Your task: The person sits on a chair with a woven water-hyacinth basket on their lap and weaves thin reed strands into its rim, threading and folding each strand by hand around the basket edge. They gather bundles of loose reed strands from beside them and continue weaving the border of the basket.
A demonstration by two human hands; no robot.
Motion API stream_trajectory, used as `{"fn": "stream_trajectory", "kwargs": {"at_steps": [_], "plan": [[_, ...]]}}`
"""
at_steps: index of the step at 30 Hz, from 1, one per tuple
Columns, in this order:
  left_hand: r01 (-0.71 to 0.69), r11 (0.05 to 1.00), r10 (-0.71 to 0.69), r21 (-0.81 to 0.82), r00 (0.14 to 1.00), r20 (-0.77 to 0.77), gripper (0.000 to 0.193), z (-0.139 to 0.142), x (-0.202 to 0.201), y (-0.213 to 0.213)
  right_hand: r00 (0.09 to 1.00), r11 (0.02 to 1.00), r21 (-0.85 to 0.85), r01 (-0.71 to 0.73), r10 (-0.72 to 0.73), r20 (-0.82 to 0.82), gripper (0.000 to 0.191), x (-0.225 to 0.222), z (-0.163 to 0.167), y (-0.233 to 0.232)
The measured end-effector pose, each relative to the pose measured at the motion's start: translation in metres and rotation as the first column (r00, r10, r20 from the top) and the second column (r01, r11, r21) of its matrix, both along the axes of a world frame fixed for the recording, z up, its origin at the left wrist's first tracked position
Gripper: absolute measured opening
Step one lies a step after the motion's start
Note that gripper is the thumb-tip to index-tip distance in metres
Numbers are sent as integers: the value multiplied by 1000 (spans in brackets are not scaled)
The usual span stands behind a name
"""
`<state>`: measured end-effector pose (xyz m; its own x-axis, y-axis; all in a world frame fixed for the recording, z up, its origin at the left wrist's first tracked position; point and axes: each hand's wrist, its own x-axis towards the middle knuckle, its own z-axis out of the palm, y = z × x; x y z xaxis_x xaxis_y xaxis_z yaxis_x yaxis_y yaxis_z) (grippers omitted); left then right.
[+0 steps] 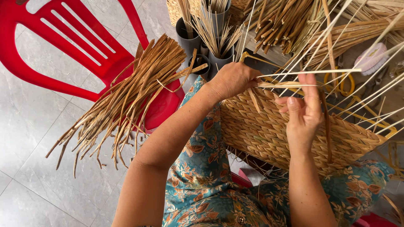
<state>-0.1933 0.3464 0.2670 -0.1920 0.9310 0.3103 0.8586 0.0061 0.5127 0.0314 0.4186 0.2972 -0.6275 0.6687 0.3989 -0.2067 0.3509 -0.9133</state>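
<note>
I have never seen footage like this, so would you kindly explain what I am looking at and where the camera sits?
The camera is worn on a person's head and looks down at their own two bare hands. On their lap rests a half-woven basket of dried plant fibre, with thin pale upright stakes sticking out of it. The left hand grips the basket's edge; the right hand pinches a flat weaving strand. A bundle of dried strips lies on a red plastic chair. Grey tubes hold more stalks.

Bare forearms without sleeves, left hand (232,80) and right hand (304,113) without rings, teal garment (202,168) with brown leaf print
</note>
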Motion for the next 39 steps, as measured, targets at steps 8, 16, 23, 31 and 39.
{"fn": "stream_trajectory", "kwargs": {"at_steps": [8,16,23,31,39], "plan": [[11,999,-12,31,1000,27,18,-7,-3,2,993,996,-50,-70,65,-95,44,7,12,-11],[33,999,-31,-24,997,70,24,-4,-4,2,949,935,338,105,-196,248,25,21,23,9],[25,988,-2,-154,989,147,33,-2,2,8,796,867,498,-8,-295,528,21,33,-24,31],[-131,989,145,-75,962,230,45,-31,5,26,658,729,682,-64,-483,578,17,42,-61,58],[-404,836,245,371,880,407,34,-53,33,-5,804,824,564,60,-375,462,23,44,-82,51]]}}
